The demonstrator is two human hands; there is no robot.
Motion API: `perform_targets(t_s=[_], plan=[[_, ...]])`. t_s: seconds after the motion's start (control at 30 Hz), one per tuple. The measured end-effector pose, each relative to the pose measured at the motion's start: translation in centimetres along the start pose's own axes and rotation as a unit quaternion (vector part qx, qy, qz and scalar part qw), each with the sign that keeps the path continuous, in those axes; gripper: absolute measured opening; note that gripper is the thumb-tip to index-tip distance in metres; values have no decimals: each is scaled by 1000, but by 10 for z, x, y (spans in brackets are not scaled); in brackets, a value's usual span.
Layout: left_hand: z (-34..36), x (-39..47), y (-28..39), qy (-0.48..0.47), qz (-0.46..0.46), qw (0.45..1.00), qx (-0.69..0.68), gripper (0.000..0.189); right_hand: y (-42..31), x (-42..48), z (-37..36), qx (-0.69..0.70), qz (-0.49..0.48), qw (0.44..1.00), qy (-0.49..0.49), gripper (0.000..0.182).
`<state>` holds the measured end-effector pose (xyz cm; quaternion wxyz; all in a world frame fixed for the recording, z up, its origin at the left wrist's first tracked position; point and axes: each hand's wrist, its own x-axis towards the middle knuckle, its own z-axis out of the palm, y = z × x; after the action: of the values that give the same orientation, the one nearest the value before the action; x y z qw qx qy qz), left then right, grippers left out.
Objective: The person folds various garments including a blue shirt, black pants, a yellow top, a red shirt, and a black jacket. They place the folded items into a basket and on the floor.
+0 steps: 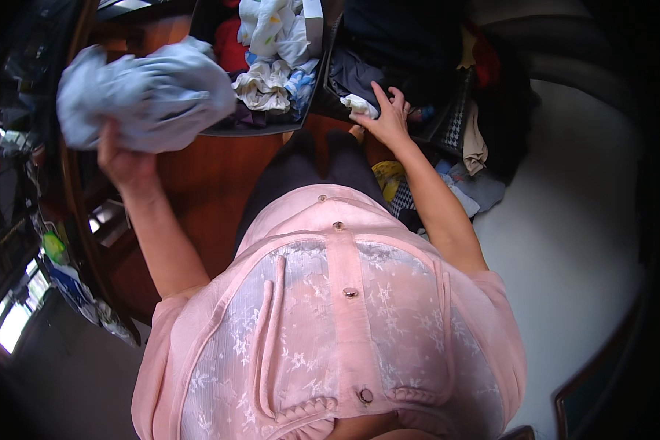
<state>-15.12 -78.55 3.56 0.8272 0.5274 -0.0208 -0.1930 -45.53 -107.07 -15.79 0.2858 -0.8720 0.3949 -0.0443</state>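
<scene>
My left hand [122,157] is raised at the left and grips a bunched light blue cloth [148,96], which is blurred. My right hand [388,118] reaches over the near edge of a dark container at the upper right. Its thumb and fingers are spread around a small crumpled white cloth [360,105]; whether they grip it is not certain. Beside that hand, dark grey fabric [352,71] lies in the same container. Between my hands, a dark open box [242,132] holds a cream cloth [265,85], white cloths [275,33] and a blue-and-white cloth [301,85].
Reddish-brown wooden flooring [198,187] shows in front of my legs. Beside my right forearm lies a pile of clothes with a yellow cloth [388,175] and grey pieces [481,190]. A beige cloth [474,143] hangs at the right container's side. Cluttered shelving stands at the far left.
</scene>
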Motion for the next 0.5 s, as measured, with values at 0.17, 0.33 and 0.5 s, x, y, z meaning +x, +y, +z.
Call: perform_targets(t_s=[0.17,0.33,0.5], plan=[[-69,41,-106,-70,-36,806,587,70,-4,20,1,51,-32,997,46,23],[17,5,-169,-246,151,741,606,65,-16,26,-24,40,-155,975,152,17],[103,-28,-229,-525,269,605,535,64,45,20,-21,-102,-27,972,-211,24]])
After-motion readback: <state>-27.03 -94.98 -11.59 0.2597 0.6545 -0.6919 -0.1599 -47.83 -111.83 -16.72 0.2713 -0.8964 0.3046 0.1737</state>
